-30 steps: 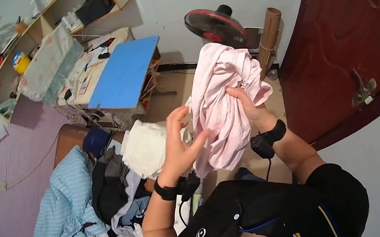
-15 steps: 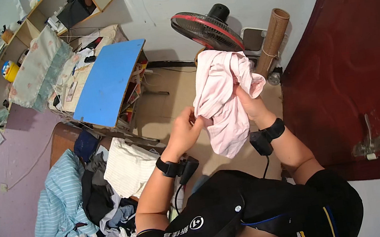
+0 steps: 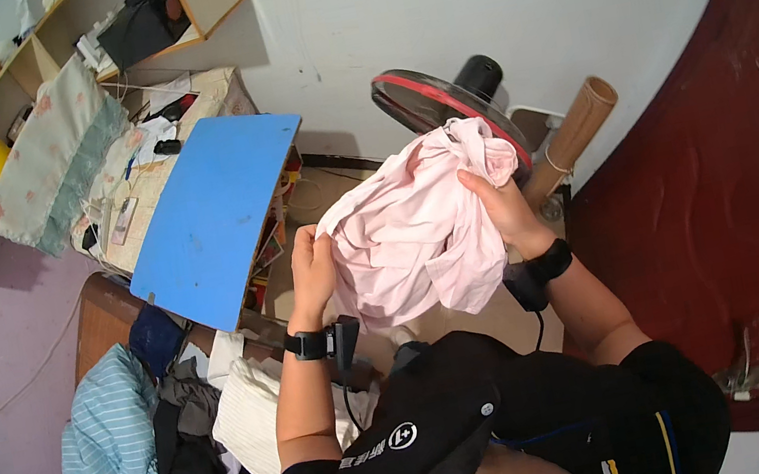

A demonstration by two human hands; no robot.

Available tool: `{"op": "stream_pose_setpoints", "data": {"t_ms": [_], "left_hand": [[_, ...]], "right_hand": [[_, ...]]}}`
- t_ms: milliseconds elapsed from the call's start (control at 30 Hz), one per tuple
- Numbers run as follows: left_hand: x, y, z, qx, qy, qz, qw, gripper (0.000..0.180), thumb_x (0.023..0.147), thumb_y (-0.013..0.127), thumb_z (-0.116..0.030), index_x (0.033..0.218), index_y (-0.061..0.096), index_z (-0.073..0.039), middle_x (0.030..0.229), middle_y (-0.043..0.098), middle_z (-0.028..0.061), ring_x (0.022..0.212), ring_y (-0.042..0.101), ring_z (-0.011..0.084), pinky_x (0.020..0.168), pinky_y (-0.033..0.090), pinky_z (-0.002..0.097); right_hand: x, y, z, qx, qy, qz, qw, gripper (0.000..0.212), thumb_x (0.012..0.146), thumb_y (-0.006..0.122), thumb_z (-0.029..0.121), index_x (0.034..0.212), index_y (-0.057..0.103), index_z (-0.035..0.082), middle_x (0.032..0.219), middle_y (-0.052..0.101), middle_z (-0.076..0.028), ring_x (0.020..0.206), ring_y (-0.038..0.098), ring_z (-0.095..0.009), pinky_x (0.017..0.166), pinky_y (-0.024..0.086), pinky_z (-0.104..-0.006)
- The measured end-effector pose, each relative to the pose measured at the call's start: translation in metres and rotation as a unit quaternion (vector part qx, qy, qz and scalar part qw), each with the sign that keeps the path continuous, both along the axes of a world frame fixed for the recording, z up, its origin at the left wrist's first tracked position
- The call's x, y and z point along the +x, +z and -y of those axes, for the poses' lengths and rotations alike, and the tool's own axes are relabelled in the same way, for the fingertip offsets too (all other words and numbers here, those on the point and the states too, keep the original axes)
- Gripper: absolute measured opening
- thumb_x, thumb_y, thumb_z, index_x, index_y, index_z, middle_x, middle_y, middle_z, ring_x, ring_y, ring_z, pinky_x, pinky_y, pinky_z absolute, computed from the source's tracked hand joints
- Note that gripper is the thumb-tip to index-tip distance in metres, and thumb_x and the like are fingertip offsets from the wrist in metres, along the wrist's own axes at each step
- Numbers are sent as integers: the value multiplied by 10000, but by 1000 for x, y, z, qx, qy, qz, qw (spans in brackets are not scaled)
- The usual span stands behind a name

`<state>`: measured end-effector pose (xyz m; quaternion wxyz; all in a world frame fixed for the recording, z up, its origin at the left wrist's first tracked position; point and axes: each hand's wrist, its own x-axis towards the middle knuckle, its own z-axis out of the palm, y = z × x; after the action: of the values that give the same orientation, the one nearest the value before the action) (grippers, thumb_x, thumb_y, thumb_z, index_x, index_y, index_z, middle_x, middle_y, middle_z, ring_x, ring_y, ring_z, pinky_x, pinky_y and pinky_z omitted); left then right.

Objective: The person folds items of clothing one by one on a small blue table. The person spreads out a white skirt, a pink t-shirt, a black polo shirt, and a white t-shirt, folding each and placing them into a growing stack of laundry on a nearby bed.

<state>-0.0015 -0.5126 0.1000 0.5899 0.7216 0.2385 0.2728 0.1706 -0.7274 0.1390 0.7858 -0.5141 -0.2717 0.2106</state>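
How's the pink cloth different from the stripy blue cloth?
The pink cloth is held up by the left hand and right hand; the stripy blue cloth lies beside dark clothes. The pink cloth is pale pink; the stripy blue cloth has white stripes. Both are rumpled fabric.

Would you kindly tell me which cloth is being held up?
The pink cloth, held between left hand and right hand; the white cloth, dark clothes and blue striped cloth lie piled at lower left.
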Motion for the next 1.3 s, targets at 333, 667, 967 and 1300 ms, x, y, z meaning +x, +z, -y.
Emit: {"op": "stream_pose_setpoints", "data": {"t_ms": [333, 667, 967, 1300], "left_hand": [[-18, -31, -163, -33, 136, 48, 989, 142, 889, 453, -122, 911, 505, 9, 788, 515, 9, 715, 436, 70, 640, 381, 215], [-47, -27, -269, 29, 322, 50, 945, 154, 892, 474, -142, 919, 508, 6, 751, 497, -18, 660, 418, 47, 581, 352, 195], [-1, -33, -419, 147, 502, -114, 845, 216, 858, 518, -134, 991, 518, 36, 780, 557, 94, 692, 506, 159, 650, 423, 271], [54, -127, -426, 239, 346, -298, 857, 410, 683, 643, -118, 1050, 499, -4, 1027, 514, 199, 981, 469, 369, 864, 381, 426]], "right_hand": [[51, -7, -201, -75, 155, 7, 985, 427, 852, 564, 97, 1241, 422, -7, 1201, 501, -75, 1084, 477, -153, 935, 372, -299], [76, -22, -400, -87, 340, -26, 936, 387, 851, 601, 197, 1161, 514, -18, 1092, 565, -61, 942, 526, -115, 816, 429, -270], [201, -71, -567, -240, 398, 68, 883, 397, 883, 519, 190, 1197, 468, -48, 1167, 532, -89, 1035, 505, -165, 881, 399, -295], [241, -174, -671, -348, 370, -14, 861, 410, 871, 516, 148, 1223, 419, -40, 1143, 529, -102, 1007, 517, -201, 851, 422, -320]]}}
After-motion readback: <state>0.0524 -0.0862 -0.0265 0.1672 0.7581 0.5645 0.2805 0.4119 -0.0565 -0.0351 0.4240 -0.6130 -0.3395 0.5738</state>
